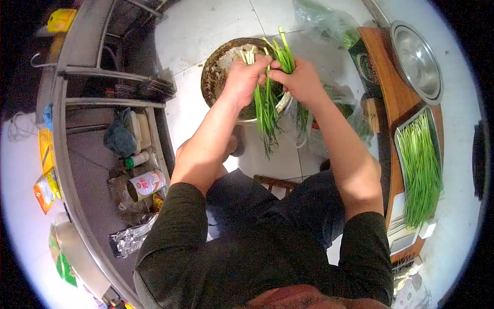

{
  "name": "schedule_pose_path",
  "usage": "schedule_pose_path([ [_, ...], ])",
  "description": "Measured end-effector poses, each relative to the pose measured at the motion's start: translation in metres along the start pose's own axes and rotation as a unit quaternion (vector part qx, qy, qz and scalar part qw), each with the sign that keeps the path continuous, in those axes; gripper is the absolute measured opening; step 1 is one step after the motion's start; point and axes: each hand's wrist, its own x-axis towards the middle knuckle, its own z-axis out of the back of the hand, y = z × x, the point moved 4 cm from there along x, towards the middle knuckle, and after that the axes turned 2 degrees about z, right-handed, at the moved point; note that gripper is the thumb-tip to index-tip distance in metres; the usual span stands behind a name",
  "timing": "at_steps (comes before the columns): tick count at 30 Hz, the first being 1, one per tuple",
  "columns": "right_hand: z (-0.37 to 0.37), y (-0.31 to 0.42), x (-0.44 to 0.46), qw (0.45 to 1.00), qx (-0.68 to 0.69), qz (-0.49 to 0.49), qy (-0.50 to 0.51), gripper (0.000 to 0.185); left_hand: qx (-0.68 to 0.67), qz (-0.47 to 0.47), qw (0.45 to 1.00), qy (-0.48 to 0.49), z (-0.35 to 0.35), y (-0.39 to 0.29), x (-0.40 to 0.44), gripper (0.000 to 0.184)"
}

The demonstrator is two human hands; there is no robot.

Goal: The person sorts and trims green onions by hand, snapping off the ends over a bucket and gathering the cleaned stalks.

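My left hand (246, 77) is closed around a bunch of garlic chives (266, 116), with pale stem ends up and green leaves hanging down. Close beside it, my right hand (299, 80) grips another bunch of chives (281, 50), whose stems stick up past the fingers. The fingertips of both hands nearly meet around a single stem. Beneath them on the tiled floor stands a round, stained bucket (210, 85) with scraps inside, partly hidden by the hands and leaves.
A metal tray of chives (421, 175) and a steel bowl (418, 64) are on the wooden surface (395, 110) at right. Plastic bags with greens (329, 23) lie on the floor. A metal shelf unit (82, 149) holding a can (147, 184) stands at left.
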Motion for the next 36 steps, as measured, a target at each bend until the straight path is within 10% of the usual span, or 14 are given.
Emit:
schedule_pose_path([
  [20, 0.004, -0.007, 0.001, 0.996, 0.07, -0.057, -0.001, 0.036, 0.204, -0.054, 0.978, -0.006, 0.006, -0.007, 0.0, 0.011],
  [36, 0.009, -0.007, 0.001, 0.994, 0.07, -0.08, -0.005, 0.019, 0.071, -0.042, 0.979, -0.187, 0.052, -0.022, 0.013, 0.014],
])
